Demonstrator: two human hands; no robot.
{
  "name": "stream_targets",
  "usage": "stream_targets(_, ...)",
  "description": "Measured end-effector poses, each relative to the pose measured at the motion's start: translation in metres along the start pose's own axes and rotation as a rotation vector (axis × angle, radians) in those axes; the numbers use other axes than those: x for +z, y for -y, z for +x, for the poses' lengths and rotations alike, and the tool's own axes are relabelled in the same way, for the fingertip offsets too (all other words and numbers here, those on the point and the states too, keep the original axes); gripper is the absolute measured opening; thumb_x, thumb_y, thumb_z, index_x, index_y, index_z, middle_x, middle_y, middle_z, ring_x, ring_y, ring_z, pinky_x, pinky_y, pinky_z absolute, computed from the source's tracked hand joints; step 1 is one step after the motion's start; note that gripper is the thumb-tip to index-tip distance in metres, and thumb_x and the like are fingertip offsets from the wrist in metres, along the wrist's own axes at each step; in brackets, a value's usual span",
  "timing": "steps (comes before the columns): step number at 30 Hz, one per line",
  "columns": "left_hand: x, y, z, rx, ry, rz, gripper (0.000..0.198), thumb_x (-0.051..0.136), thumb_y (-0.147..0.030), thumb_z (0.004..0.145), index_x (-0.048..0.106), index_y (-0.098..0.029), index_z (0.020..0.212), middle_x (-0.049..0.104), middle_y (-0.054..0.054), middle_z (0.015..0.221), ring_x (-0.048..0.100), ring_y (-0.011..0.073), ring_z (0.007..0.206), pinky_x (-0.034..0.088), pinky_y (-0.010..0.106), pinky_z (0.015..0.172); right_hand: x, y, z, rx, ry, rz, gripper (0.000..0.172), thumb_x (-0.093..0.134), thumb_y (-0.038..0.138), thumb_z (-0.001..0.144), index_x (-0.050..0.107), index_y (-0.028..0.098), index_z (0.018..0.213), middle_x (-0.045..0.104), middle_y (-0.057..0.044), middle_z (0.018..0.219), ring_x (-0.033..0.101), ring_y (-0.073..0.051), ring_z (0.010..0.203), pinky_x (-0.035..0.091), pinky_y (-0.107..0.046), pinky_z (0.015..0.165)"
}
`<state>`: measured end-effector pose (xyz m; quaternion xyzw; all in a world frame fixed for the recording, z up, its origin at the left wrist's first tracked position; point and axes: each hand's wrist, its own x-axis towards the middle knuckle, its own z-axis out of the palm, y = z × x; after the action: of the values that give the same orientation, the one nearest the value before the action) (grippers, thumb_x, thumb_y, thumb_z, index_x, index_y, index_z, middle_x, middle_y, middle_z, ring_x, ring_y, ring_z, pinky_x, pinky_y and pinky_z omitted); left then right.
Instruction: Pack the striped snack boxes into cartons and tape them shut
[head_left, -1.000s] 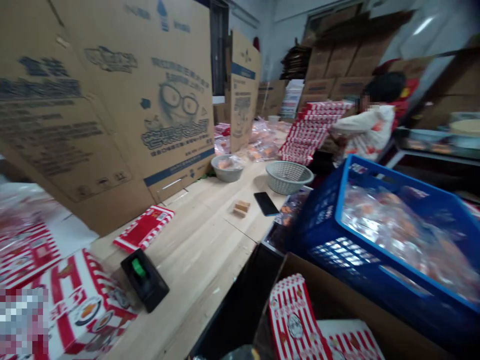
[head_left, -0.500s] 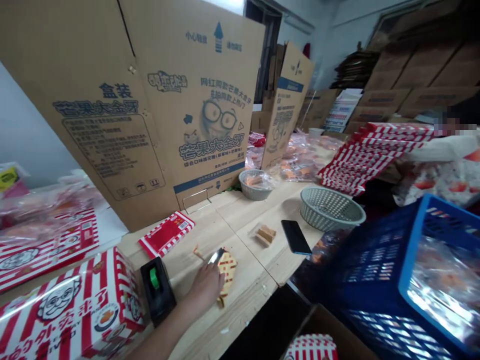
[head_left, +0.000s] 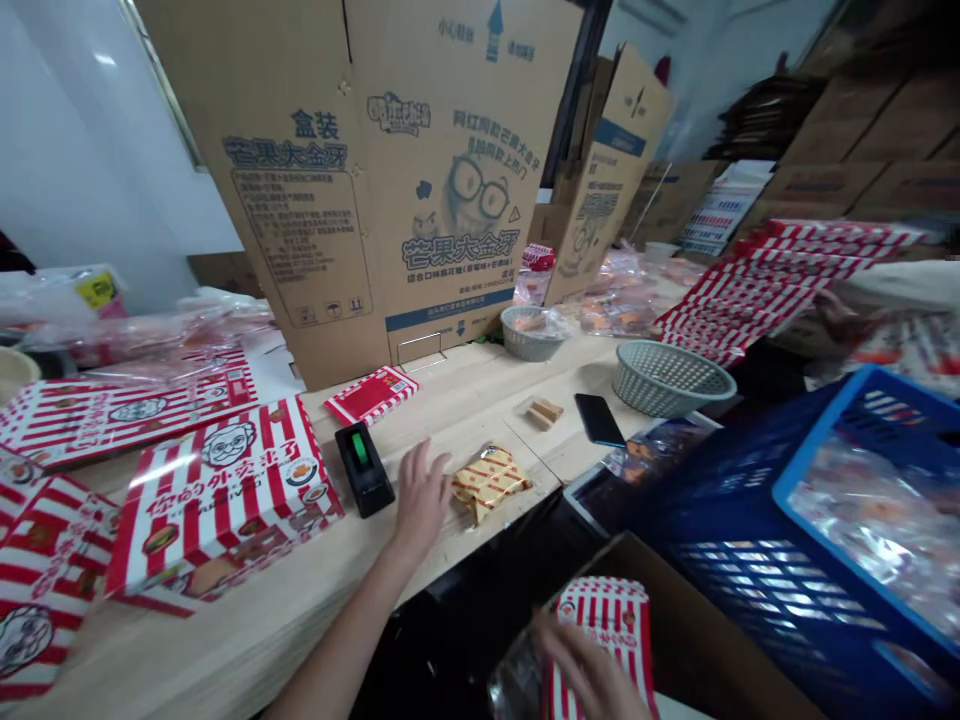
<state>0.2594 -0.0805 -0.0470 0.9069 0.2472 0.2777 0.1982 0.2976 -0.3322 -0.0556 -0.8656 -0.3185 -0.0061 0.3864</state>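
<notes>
My left hand [head_left: 421,488] is open on the wooden table, its fingers spread just left of a yellow patterned wrapped packet [head_left: 489,482]. I cannot tell whether the fingertips touch the packet. Lower right, my right hand [head_left: 589,665] is over red-and-white striped flat packs [head_left: 606,610] standing in an open cardboard box [head_left: 682,620]. Its fingers are somewhat blurred but look stretched out; whether they touch the packs is unclear. A black tape dispenser [head_left: 365,478] with green tape stands left of my left hand.
A striped carton [head_left: 225,490] stands on the left of the table. A red packet [head_left: 373,396], a small clear-wrapped piece [head_left: 541,411], a phone [head_left: 598,420] and grey baskets [head_left: 671,378] lie farther back. A blue crate [head_left: 720,510] stands right; a large cardboard panel [head_left: 442,180] rises behind.
The view has turned left and down. My left hand has let go of the yellow packet, which now lies flat beside it. My right hand has come into view at the lower right.
</notes>
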Motion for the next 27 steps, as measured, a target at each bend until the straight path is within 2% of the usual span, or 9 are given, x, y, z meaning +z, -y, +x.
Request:
stream_targets(4,-0.003,0.020,-0.037,-0.218,-0.360,0.015,0.046,0.046,-0.025,0.085,0.033,-0.011,0.127,0.017,0.023,0.139,0.013,0.0341,0.133,0.019,0.056,0.103,0.048,0.012,0.068,-0.174,-0.046,-0.124,0.048,0.052,0.045,0.081,0.051,0.022,0.123,0.040,-0.014,0.135,0.035,-0.030,0.127,0.035,-0.049,0.100)
stream_targets(7,0.005,0.037,-0.044,-0.308,-0.491,0.003,0.063,0.054,-0.029,0.081,0.022,-0.010,0.132,0.021,0.026,0.137,0.018,0.0358,0.132,0.026,0.055,0.101,0.086,0.025,0.096,-0.199,0.015,-0.288,0.041,0.056,0.042,0.079,0.060,0.020,0.113,0.043,-0.016,0.133,0.031,-0.035,0.128,0.027,-0.056,0.101)
stream_targets(9,0.012,0.045,-0.040,-0.353,-0.534,-0.020,0.073,0.058,-0.030,0.077,0.017,-0.009,0.133,0.028,0.027,0.135,0.025,0.0347,0.130,0.031,0.051,0.100,0.106,0.033,0.102,-0.214,0.065,-0.301,0.034,0.052,0.036,0.083,0.062,0.019,0.111,0.047,-0.016,0.130,0.031,-0.033,0.129,0.027,-0.054,0.101)
stream_targets(12,0.016,0.052,-0.030,-0.422,-0.579,-0.065,0.079,0.060,-0.029,0.075,0.014,-0.010,0.135,0.033,0.026,0.133,0.033,0.0319,0.127,0.035,0.045,0.100,0.126,0.044,0.105,-0.271,0.142,-0.270,0.032,0.044,0.031,0.088,0.060,0.022,0.115,0.048,-0.012,0.131,0.032,-0.027,0.130,0.027,-0.049,0.103)
stream_targets(16,0.013,0.054,-0.025,-0.511,-0.590,-0.122,0.073,0.058,-0.029,0.077,0.018,-0.011,0.135,0.038,0.024,0.132,0.041,0.0305,0.123,0.039,0.042,0.096,0.146,0.059,0.112,-0.326,0.236,-0.246,0.037,0.039,0.028,0.091,0.048,0.032,0.126,0.042,-0.012,0.137,0.027,-0.027,0.132,0.019,-0.057,0.102)
stream_targets(18,0.011,0.053,-0.026,-0.557,-0.579,-0.143,0.073,0.058,-0.030,0.077,0.019,-0.011,0.135,0.040,0.025,0.131,0.045,0.0321,0.119,0.044,0.042,0.091,0.153,0.066,0.116,-0.348,0.275,-0.230,0.036,0.040,0.026,0.090,0.049,0.033,0.124,0.043,-0.013,0.136,0.027,-0.029,0.132,0.015,-0.060,0.101)
stream_targets(23,0.015,0.048,-0.024,-0.600,-0.519,-0.177,0.071,0.059,-0.034,0.077,0.022,-0.014,0.135,0.047,0.023,0.127,0.052,0.0312,0.111,0.049,0.040,0.084,0.160,0.075,0.121,-0.390,0.333,-0.171,0.030,0.044,0.028,0.088,0.060,0.029,0.113,0.047,-0.013,0.132,0.030,-0.028,0.130,0.007,-0.057,0.104)
stream_targets(27,0.020,0.049,-0.024,-0.551,-0.471,-0.189,0.071,0.056,-0.034,0.079,0.019,-0.013,0.135,0.045,0.023,0.128,0.049,0.0298,0.115,0.047,0.039,0.087,0.161,0.074,0.122,-0.405,0.343,-0.100,0.029,0.045,0.021,0.085,0.063,0.021,0.107,0.050,-0.014,0.129,0.033,-0.028,0.128,0.008,-0.054,0.106)
